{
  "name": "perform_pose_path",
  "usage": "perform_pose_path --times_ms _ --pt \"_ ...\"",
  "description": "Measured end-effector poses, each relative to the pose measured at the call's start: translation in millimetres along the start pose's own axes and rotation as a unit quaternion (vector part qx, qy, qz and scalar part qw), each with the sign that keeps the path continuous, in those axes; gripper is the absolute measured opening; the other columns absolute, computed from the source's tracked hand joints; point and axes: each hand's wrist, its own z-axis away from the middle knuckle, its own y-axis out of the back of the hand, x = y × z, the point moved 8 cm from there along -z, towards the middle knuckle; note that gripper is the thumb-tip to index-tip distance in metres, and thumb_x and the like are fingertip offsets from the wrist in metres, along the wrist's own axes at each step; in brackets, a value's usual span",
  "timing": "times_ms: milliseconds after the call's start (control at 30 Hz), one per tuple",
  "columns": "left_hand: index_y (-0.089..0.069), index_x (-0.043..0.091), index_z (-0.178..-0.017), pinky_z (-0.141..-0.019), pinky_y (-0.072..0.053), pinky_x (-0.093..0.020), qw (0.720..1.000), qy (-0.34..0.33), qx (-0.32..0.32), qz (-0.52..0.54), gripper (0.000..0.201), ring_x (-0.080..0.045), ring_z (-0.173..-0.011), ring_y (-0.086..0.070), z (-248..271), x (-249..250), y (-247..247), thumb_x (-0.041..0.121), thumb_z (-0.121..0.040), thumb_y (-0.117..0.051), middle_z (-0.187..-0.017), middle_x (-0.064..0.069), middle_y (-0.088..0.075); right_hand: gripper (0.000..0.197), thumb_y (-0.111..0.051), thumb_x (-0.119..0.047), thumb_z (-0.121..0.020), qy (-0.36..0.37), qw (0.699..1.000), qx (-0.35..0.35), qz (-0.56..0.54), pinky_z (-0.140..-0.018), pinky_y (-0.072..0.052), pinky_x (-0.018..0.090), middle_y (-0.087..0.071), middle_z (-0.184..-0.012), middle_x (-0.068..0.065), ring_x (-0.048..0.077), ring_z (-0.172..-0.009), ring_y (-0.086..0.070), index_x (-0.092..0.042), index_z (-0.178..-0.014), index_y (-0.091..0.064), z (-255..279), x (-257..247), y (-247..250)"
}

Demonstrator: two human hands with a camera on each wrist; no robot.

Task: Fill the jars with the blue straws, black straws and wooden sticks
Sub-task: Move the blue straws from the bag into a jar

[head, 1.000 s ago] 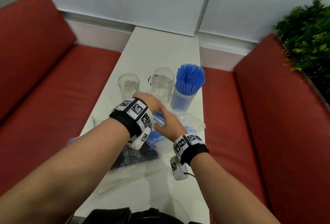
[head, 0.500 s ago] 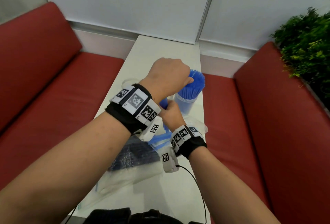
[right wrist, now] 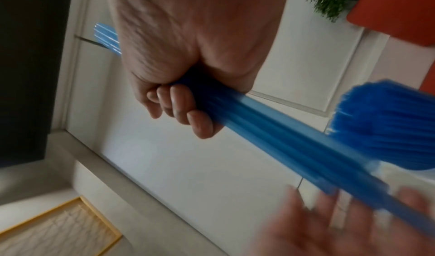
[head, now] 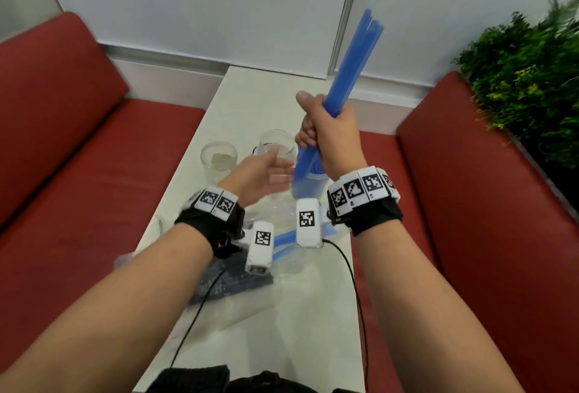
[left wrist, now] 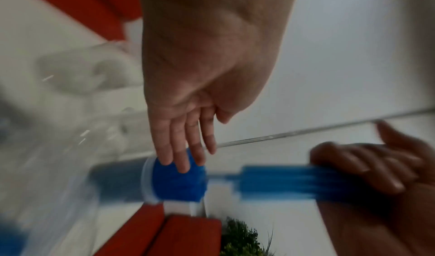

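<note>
Right hand (head: pixel 332 138) clenches a bundle of blue straws (head: pixel 351 66), tilted, lower ends over the straw-filled jar (head: pixel 308 187) near the table's (head: pixel 250 101) right edge. Left hand (head: pixel 260 173) relaxed, fingers straight, beside that jar. Two empty glass jars (head: pixel 219 159) stand left of it.

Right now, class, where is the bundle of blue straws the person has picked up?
In the head view the bundle of blue straws stands nearly upright, gripped by the right hand, above the straw-filled jar on the table's right side.
</note>
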Motion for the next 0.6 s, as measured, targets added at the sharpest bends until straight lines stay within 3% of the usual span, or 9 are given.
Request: perform_pose_path --times_ms 100,200,267,333,367,400,467,500,600 --pt "-0.061 -0.006 -0.112 -0.077 -0.057 -0.047 0.967 0.089 -0.053 0.232 0.049 -0.036 -0.093 -0.071 -3 -43 -19 0.039 -0.102 -0.045 -0.106 -0.023 -0.07 0.047 -0.071 -0.019 -0.093 0.009 1.0 -0.018 -0.004 -0.049 -0.037 0.028 -0.034 -0.049 -0.001 0.017 -0.042 -0.032 -0.02 -0.058 -0.04 0 -3 -8" --pt "-0.058 -0.007 -0.123 -0.07 -0.058 -0.047 0.915 0.123 -0.135 0.359 0.046 -0.039 -0.091 -0.07 1 -50 -44 0.032 -0.101 -0.049 -0.119 -0.025 -0.064 0.043 -0.071 -0.014 -0.092 0.011 0.999 -0.032 0.011 -0.053 -0.042 0.03 -0.037 -0.056 0.006 0.019 -0.048 -0.038 -0.019 -0.06 -0.043 6 6 -13" --pt "-0.062 -0.01 -0.107 -0.057 -0.059 -0.043 0.894 0.127 -0.165 0.397 0.037 -0.04 -0.078 -0.071 4 -47 -53 0.023 -0.1 -0.048 -0.104 -0.027 -0.068 0.04 -0.071 -0.013 -0.092 0.017 0.999 -0.036 0.028 -0.055 -0.045 0.029 -0.041 -0.058 0.009 0.02 -0.05 -0.043 -0.018 -0.061 -0.046 10 9 -13" --pt "-0.061 -0.005 -0.104 -0.064 -0.061 -0.044 0.909 0.118 -0.143 0.374 0.026 -0.035 -0.084 -0.071 1 -48 -49 0.017 -0.098 -0.049 -0.103 -0.022 -0.066 0.041 -0.071 -0.015 -0.092 0.015 0.999 -0.033 0.028 -0.055 -0.045 0.029 -0.041 -0.055 0.008 0.021 -0.049 -0.043 -0.018 -0.061 -0.045 10 9 -12" --pt "-0.06 -0.002 -0.105 -0.069 -0.061 -0.039 0.92 0.118 -0.124 0.354 0.022 -0.03 -0.086 -0.07 -3 -49 -44 0.017 -0.098 -0.051 -0.105 -0.019 -0.065 0.042 -0.071 -0.017 -0.092 0.012 0.999 -0.03 0.027 -0.055 -0.044 0.03 -0.04 -0.054 0.005 0.02 -0.048 -0.042 -0.019 -0.06 -0.044 9 9 -10" --pt "-0.061 -0.001 -0.102 -0.066 -0.061 -0.03 0.925 0.124 -0.112 0.34 0.021 -0.024 -0.08 -0.07 -7 -52 -39 0.019 -0.097 -0.054 -0.1 -0.016 -0.065 0.044 -0.071 -0.019 -0.093 0.009 0.999 -0.027 0.03 -0.054 -0.043 0.03 -0.038 -0.052 0.002 0.02 -0.046 -0.039 -0.02 -0.06 -0.042 8 10 -9" --pt "-0.064 0.0 -0.085 -0.039 -0.048 -0.015 0.918 0.146 -0.125 0.346 0.028 -0.013 -0.052 -0.062 -12 -56 -36 0.026 -0.095 -0.058 -0.08 -0.011 -0.064 0.047 -0.071 -0.023 -0.094 0.002 0.999 -0.021 0.037 -0.052 -0.04 0.03 -0.033 -0.052 0.0 0.018 -0.045 -0.035 -0.02 -0.059 -0.04 9 14 -7" --pt "-0.062 0.001 -0.08 -0.03 -0.038 -0.012 0.91 0.16 -0.137 0.357 0.031 -0.009 -0.043 -0.054 -12 -58 -36 0.029 -0.093 -0.058 -0.073 -0.009 -0.06 0.047 -0.071 -0.023 -0.094 -0.003 0.999 -0.019 0.041 -0.051 -0.039 0.03 -0.032 -0.052 0.0 0.017 -0.045 -0.034 -0.02 -0.059 -0.039 10 18 -5" --pt "-0.053 0.007 -0.078 -0.024 -0.019 -0.012 0.91 0.176 -0.11 0.36 0.028 -0.005 -0.032 -0.036 -20 -72 -25 0.028 -0.095 -0.056 -0.061 -0.003 -0.049 0.048 -0.07 -0.023 -0.095 -0.028 0.996 -0.025 0.083 -0.056 -0.045 0.029 -0.035 -0.053 0.003 0.021 -0.048 -0.043 -0.019 -0.058 -0.039 15 34 1"
